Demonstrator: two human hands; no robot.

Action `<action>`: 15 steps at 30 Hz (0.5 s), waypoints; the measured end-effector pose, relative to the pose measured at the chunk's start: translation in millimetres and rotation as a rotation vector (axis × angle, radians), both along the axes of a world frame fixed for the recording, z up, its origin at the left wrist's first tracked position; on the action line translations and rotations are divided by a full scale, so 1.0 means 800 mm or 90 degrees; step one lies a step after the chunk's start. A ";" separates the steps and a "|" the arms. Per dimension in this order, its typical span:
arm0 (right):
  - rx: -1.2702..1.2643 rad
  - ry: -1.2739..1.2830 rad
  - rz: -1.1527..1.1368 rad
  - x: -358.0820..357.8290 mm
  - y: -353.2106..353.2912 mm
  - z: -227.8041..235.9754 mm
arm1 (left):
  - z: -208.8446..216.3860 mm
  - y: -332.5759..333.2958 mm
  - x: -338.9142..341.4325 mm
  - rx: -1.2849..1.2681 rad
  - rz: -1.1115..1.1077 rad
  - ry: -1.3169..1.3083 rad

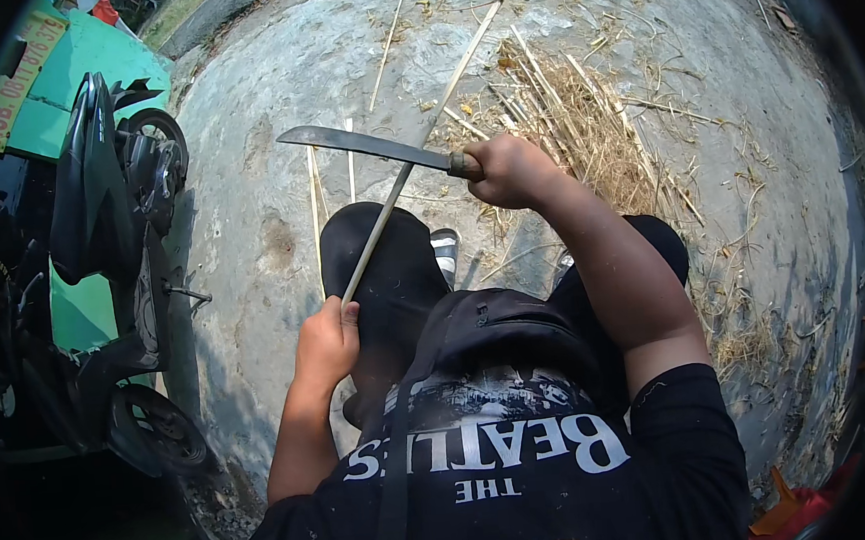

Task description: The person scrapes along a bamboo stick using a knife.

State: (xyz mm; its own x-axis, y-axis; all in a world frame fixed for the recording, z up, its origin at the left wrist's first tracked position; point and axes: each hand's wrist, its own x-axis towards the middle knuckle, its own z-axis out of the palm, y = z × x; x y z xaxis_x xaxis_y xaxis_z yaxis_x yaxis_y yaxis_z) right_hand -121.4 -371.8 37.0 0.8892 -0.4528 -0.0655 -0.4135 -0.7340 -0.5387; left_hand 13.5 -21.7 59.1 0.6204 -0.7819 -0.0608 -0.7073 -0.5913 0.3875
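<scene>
Working: a seated person trims a long bamboo strip [421, 135] with a machete [364, 144], seen from a head camera looking down past a black printed shirt.
Left hand [325, 340]: grip closed around the strip's near end, just above the left knee [377, 264], holding it angled up and away to the right.
Right hand [508, 171]: grip closed on the machete handle, blade pointing left and crossing the strip about midway along its length.
Strip: pale and thin, running from the left fist over the knee to the far concrete, its far tip near the top edge of the frame.
Doing it well: judging by the angle, the blade should stay shallow and travel away from the left fist and the knee; a steady hold low on the strip would keep it from whipping; light shavings look safer than deep bites.
Risk: the edge sits close above the knee, so a slip toward the body could cut.
Ground [246, 183]: bare grey concrete, stained, sunlit, outdoors.
Litter: a heap of shavings [583, 129] and split slivers lies beyond the right hand, spreading to the right.
Surroundings: a dark scooter [110, 252] is parked at left against a green wall [84, 304].
</scene>
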 end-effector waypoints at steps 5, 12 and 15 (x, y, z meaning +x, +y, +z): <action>-0.110 0.024 0.090 0.002 0.008 0.008 | -0.002 -0.002 0.001 -0.017 -0.011 0.014; 0.043 -0.004 -0.143 -0.011 -0.043 -0.002 | 0.006 -0.005 -0.003 -0.024 0.007 -0.007; 0.059 -0.040 -0.129 -0.008 -0.027 -0.007 | 0.006 -0.004 -0.001 -0.020 -0.018 0.007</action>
